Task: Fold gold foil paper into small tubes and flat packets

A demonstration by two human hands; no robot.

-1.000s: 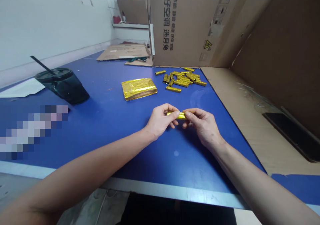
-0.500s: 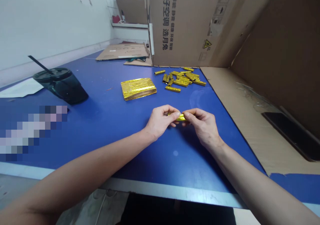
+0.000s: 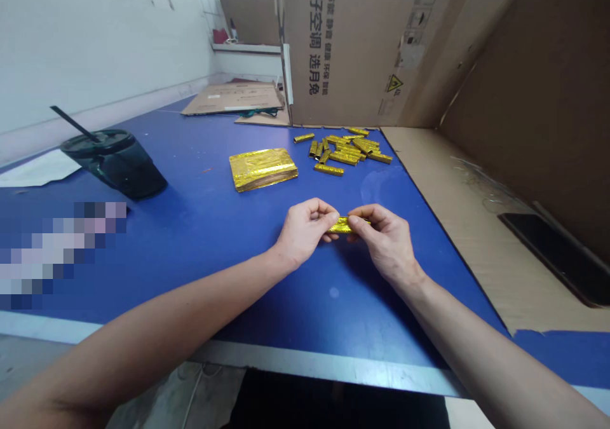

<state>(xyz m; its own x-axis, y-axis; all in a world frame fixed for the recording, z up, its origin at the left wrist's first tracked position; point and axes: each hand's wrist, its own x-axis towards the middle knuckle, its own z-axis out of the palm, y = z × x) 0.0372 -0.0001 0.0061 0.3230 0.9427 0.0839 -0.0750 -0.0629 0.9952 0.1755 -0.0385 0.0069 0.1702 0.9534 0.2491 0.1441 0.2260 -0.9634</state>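
Note:
Between my two hands is a narrow folded strip of gold foil paper (image 3: 342, 225), held a little above the blue table. My left hand (image 3: 309, 229) pinches its left end, thumb on top and fingers beneath. My right hand (image 3: 384, 235) grips the right end the same way, and the fingers hide much of the strip. Farther back lies a stack of flat gold foil paper sheets (image 3: 264, 168). To the right of that stack is a loose pile of folded gold strips (image 3: 345, 152), with one strip (image 3: 328, 170) at its near side.
A dark lidded cup with a straw (image 3: 117, 165) stands at the left. A large cardboard box (image 3: 362, 54) rises behind the pile. Cardboard (image 3: 457, 225) covers the right side, with a black phone-like slab (image 3: 553, 257) on it. Flat cardboard (image 3: 233, 98) lies at the back.
My left thumb has shifted slightly left along the strip, so more of the gold surface shows between my hands. The stack and pile have stayed put.

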